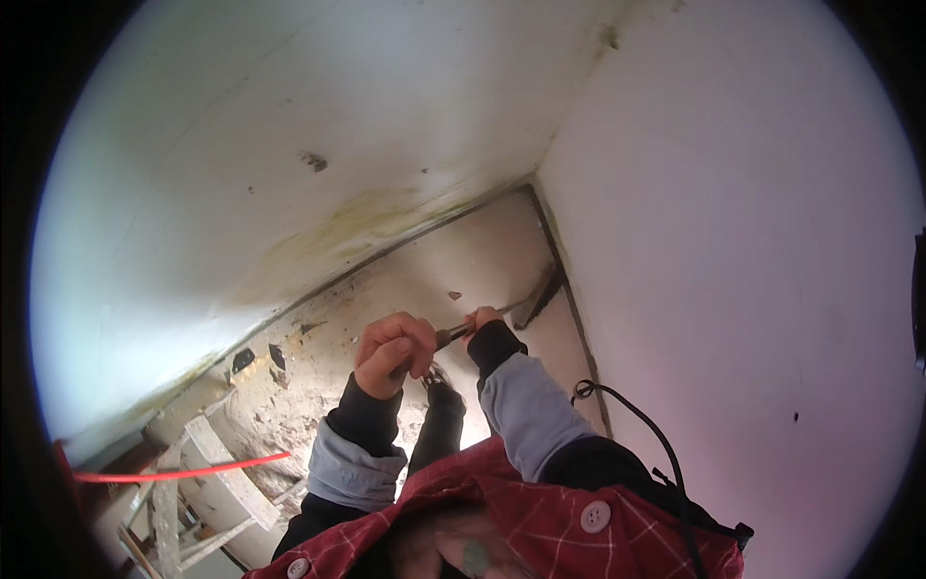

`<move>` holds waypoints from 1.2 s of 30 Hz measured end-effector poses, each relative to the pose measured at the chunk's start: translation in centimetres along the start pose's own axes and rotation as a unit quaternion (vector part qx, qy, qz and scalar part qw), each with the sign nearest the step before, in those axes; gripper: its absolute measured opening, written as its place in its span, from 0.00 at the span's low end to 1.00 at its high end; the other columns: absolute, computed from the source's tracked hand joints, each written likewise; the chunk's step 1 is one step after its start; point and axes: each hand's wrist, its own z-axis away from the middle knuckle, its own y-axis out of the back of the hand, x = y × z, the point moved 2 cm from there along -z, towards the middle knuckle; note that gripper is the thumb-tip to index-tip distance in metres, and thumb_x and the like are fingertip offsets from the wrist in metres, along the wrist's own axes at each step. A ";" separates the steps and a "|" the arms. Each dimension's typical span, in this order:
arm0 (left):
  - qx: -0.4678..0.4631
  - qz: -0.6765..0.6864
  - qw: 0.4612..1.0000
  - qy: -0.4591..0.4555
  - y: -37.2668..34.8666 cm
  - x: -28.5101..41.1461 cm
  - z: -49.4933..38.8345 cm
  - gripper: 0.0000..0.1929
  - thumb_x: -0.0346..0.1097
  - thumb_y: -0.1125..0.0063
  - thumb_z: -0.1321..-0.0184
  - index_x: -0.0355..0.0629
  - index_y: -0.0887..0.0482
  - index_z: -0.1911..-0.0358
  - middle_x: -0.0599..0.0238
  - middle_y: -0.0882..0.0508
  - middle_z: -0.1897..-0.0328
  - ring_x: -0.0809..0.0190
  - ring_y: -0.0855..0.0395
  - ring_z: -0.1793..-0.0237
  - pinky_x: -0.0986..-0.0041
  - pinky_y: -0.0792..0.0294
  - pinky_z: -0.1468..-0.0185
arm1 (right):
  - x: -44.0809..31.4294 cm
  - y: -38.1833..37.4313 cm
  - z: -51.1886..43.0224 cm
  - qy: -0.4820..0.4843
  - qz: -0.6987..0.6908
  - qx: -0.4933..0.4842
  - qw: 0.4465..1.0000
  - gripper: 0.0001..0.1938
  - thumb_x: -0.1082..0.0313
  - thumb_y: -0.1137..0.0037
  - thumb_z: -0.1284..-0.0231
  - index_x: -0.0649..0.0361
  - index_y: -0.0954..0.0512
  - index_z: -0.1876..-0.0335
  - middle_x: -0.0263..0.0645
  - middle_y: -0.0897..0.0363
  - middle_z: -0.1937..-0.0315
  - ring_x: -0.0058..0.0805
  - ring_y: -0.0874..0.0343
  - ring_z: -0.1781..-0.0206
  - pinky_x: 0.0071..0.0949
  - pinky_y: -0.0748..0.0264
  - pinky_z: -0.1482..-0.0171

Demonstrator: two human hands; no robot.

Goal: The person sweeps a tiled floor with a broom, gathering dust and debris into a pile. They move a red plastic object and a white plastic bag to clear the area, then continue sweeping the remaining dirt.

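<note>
My left hand [394,351] is closed around the handle of a long, thin hand tool [456,332] with a metal section; its exact kind is unclear. My right hand [483,318] grips the same tool farther up. Past my right hand, its thin shaft runs toward a dark, angled piece [537,298] near the right wall's foot. Whether the two touch, I cannot tell. Below the tool, one of my legs in dark cloth [438,427] and part of a shoe show above the pale floor [477,246].
Two white walls [687,217] meet in a corner ahead, with yellowish stains [347,224] low on the left one. Dark fragments [244,360] lie on the soiled floor. At lower left stand a paint-spattered wooden stepladder [231,474] and a red strip [181,474]. A black cord [651,427] loops at right.
</note>
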 end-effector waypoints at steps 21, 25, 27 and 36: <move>0.077 -0.053 0.983 -0.159 -5.9 -1.7 7.4 0.08 0.24 0.55 0.55 0.35 0.27 0.69 0.62 0.28 0.74 0.69 0.31 0.75 0.80 0.40 0.73 | -4.4 -0.4 8.2 0.173 0.694 -0.081 0.694 0.15 0.67 0.64 0.50 0.62 0.30 0.87 0.43 0.28 0.86 0.34 0.29 0.85 0.30 0.34 0.84; 0.016 -0.065 0.978 -0.199 -7.3 -2.0 7.9 0.09 0.23 0.55 0.55 0.36 0.27 0.67 0.65 0.28 0.75 0.70 0.32 0.75 0.81 0.41 0.72 | -6.2 2.5 8.9 0.237 0.660 -0.116 0.704 0.15 0.65 0.64 0.52 0.61 0.30 0.89 0.41 0.28 0.87 0.32 0.29 0.84 0.28 0.35 0.82; 0.030 -0.038 0.992 -0.116 -6.2 -3.2 7.5 0.09 0.24 0.56 0.52 0.36 0.28 0.65 0.68 0.29 0.77 0.72 0.33 0.76 0.82 0.41 0.71 | -7.6 2.4 6.9 0.303 0.722 -0.141 0.606 0.16 0.63 0.65 0.53 0.60 0.30 0.89 0.37 0.28 0.89 0.29 0.31 0.83 0.24 0.36 0.78; 0.090 -0.117 0.983 -0.110 -3.7 -6.3 8.2 0.11 0.24 0.56 0.54 0.39 0.29 0.64 0.70 0.30 0.81 0.68 0.33 0.77 0.80 0.40 0.69 | -6.7 1.3 1.1 0.270 0.888 -0.084 0.363 0.09 0.67 0.52 0.58 0.62 0.27 0.85 0.40 0.27 0.86 0.31 0.26 0.79 0.30 0.33 0.78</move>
